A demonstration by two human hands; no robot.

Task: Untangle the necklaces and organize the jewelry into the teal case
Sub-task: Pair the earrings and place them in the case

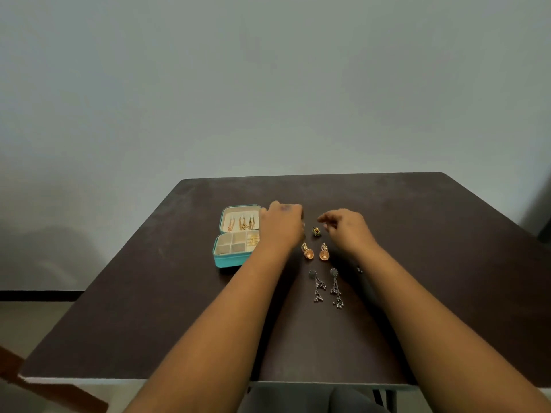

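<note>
The left hand (280, 226) is reaching forward with its back to the camera and its fingers curled downward just beside the right edge of the teal case (235, 236); whether it is holding anything cannot be told, since the fingertips are hidden. The right hand (347, 229) is hovering with loosely bent fingers, thumb and forefinger drawing near each other just above and beside a small dark green and gold piece (316, 231), and it is not clear whether they are pinching anything. Both forearms are stretching out from the near edge of the dark brown table (447, 248). The case is lying open left of centre, gold chains hanging in its cream lid and gold pieces sitting in one compartment. Two orange-gold earrings (315, 252) are lying between the wrists, and a pair of long silver dangling earrings (327, 289) is lying nearer the person.
</note>
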